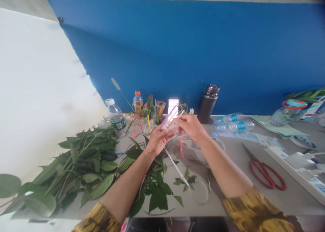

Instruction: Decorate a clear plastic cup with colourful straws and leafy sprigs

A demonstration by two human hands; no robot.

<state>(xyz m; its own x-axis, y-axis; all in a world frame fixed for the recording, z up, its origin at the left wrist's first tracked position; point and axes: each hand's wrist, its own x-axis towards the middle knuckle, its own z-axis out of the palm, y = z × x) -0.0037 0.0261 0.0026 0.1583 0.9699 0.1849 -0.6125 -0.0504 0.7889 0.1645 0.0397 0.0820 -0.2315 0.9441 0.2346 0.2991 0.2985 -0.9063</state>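
Left hand (158,140) and right hand (191,127) are raised over the grey desk (218,198), fingers (181,121) clenched around a clear plastic tube (169,118) with a purple strip (170,111).

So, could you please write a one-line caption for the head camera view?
Left hand and right hand hold a clear plastic piece over green leafy cuttings on a grey table.

Two water bottles (235,122) lie just right of the black vacuum flask (208,104), with red-handled scissors (266,174) and a white power strip (286,167) farther right.
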